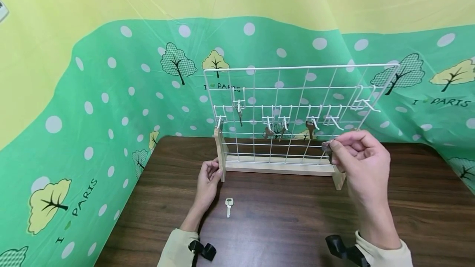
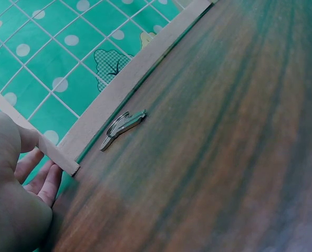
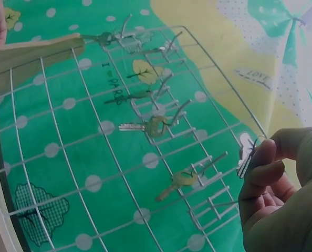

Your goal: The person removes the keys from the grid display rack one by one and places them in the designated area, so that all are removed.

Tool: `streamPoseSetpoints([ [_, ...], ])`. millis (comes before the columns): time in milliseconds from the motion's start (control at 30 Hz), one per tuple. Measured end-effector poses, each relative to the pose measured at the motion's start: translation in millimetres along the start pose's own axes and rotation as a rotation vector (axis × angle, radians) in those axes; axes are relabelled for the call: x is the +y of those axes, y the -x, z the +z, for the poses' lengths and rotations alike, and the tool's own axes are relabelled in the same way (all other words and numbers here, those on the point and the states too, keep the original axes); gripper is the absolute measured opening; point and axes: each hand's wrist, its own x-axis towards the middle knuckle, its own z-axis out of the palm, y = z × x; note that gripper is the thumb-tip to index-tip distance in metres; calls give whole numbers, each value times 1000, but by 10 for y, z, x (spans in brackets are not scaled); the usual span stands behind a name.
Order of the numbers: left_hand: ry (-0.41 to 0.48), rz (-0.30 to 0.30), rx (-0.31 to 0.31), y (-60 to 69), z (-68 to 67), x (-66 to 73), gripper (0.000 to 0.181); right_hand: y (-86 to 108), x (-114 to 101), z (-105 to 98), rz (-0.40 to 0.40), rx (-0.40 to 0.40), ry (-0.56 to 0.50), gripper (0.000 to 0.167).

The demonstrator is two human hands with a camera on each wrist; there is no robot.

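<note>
My right hand (image 1: 361, 160) pinches a small metal key (image 3: 244, 157) by its head end, between thumb and forefinger. That key is just in front of the white wire grid rack (image 1: 267, 68), near its right side and below a white hook (image 1: 334, 122). My left hand (image 1: 208, 178) holds the rack's left wooden upright (image 2: 59, 157), thumb on the near side and fingers behind it. Another key (image 1: 229, 207) with a ring lies on the table in front of the rack. Several keys hang on the hooks, among them a brownish one (image 1: 310, 129).
Another white hook (image 1: 365, 103) sits higher at the right of the grid. A wooden base bar (image 1: 278, 167) joins the rack's feet. The dark wood table (image 1: 278, 217) backs onto a green and yellow printed cloth (image 1: 111, 77). Black straps (image 1: 202, 250) circle the wrists.
</note>
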Motion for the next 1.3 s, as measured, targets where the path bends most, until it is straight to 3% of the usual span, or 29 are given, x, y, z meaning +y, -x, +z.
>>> streamPoseSetpoints([
  [300, -5, -2, 2, 6, -3, 3, 19, 94, 37, 75, 29, -163, -5, 13],
  [433, -1, -3, 1, -5, 0, 2, 19, 106, 45, 90, 34, -208, 63, 12],
  [733, 7, -2, -3, -15, 12, -10, 19, 133, 120, 109, 113, -353, 187, 10],
  [900, 8, -1, -6, -13, 11, -14, 20, 170, 195, 158, 212, -436, 246, 10],
  [1300, -2, 13, -5, -9, -6, -30, 19, 249, 396, 310, 307, -465, 407, 17],
])
